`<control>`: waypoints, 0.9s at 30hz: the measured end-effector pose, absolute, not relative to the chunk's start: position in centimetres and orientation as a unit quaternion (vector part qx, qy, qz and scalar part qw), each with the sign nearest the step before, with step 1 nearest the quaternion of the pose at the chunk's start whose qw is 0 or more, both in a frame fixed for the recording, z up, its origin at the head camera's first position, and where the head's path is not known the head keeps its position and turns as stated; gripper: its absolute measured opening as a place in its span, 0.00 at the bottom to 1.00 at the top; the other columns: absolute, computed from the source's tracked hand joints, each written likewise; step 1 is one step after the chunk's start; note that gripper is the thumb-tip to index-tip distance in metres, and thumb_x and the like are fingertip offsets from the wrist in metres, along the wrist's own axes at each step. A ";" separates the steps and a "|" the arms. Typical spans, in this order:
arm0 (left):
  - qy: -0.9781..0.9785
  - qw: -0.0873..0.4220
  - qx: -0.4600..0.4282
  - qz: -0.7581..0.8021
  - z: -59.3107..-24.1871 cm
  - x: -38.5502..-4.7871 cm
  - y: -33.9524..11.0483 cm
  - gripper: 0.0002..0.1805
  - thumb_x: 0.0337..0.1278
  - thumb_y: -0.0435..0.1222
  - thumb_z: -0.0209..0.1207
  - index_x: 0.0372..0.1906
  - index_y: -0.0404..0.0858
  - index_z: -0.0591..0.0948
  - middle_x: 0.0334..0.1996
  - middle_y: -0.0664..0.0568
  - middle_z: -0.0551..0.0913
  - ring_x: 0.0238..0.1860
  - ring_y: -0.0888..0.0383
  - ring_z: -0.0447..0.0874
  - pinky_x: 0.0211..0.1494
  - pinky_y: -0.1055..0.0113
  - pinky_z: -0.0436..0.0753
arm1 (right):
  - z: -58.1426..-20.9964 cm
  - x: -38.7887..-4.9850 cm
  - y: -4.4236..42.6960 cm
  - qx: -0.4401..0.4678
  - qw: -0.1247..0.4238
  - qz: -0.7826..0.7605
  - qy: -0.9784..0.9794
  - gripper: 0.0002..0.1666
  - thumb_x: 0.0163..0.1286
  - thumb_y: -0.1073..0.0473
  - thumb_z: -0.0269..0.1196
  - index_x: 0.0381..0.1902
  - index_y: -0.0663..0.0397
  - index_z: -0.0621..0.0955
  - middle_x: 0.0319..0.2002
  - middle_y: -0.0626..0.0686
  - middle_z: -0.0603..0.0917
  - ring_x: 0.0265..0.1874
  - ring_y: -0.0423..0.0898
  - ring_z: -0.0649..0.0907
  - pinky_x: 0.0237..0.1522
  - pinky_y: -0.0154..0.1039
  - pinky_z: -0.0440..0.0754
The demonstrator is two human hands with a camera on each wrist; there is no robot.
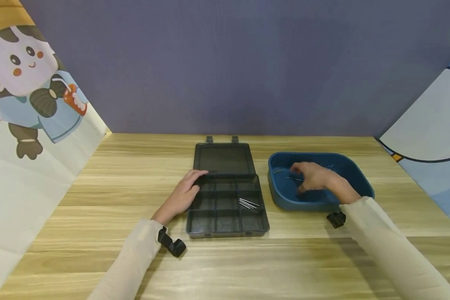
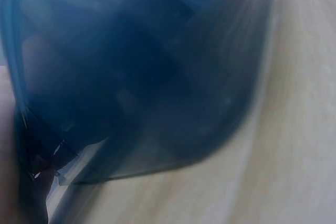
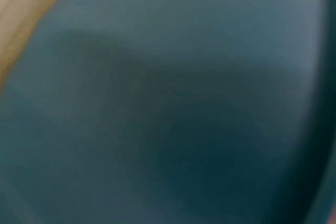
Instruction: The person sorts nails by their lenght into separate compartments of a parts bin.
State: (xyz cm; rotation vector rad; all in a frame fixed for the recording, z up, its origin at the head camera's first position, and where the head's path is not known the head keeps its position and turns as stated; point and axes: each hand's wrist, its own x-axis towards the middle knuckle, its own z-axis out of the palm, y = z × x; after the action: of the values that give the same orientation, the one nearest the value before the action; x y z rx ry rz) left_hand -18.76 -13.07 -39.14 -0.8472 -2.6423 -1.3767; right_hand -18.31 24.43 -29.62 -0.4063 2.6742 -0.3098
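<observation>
A dark translucent compartment box [image 1: 227, 221] lies on the table with its lid [image 1: 225, 158] folded back. Several thin silver metal rods [image 1: 249, 203] lie in its right-hand middle compartment. My left hand [image 1: 181, 196] rests on the box's left edge near the hinge, fingers extended. The left wrist view shows the box wall close up. Inside a blue bin [image 1: 285, 204] to the right, my right hand [image 1: 313, 177] reaches down with fingers and thumb apart. Beside its fingers lies a thin dark rod [image 1: 294, 178], and a brass-coloured piece [image 1: 278, 171] lies farther left. The right wrist view is blurred.
Both things stand on a wood-grain table [image 1: 135, 166]. A dark grey-blue panel [image 1: 243, 66] rises behind it, and printed cartoon panels [image 1: 33, 83] flank the sides. Black camera mounts [image 1: 176, 246] are strapped to both wrists.
</observation>
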 end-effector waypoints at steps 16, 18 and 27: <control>-0.854 0.014 -0.268 -0.446 -38.9 -18.7 -13.1 0.26 0.61 0.26 0.43 0.65 0.34 0.69 0.61 0.40 0.71 0.64 0.44 0.67 0.65 0.46 0.66 | -31.3 -18.4 24.5 -0.160 0.187 -0.076 0.966 0.28 0.53 0.69 0.68 0.53 0.67 0.74 0.48 0.64 0.75 0.46 0.58 0.76 0.46 0.52 0.77; -0.854 0.019 -0.271 -0.444 -38.9 -18.7 -13.1 0.26 0.60 0.26 0.43 0.65 0.33 0.69 0.61 0.40 0.71 0.64 0.44 0.68 0.65 0.45 0.67 | -31.4 -18.5 24.4 -0.168 0.181 -0.078 0.966 0.24 0.52 0.72 0.66 0.49 0.65 0.76 0.42 0.61 0.77 0.40 0.54 0.77 0.42 0.48 0.77; -0.854 0.023 -0.272 -0.444 -39.0 -18.7 -13.1 0.26 0.59 0.25 0.43 0.65 0.33 0.70 0.61 0.40 0.71 0.64 0.44 0.68 0.65 0.45 0.67 | -32.0 -18.6 24.6 -0.160 0.201 -0.113 0.960 0.18 0.52 0.81 0.50 0.33 0.56 0.75 0.24 0.50 0.73 0.23 0.44 0.69 0.29 0.37 0.66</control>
State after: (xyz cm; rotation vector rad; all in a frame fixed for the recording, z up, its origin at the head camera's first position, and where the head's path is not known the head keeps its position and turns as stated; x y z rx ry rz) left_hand -18.73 -13.06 -39.00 -0.8422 -2.6433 -1.3746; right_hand -18.61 24.62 -32.03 -0.4462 2.6826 -0.3153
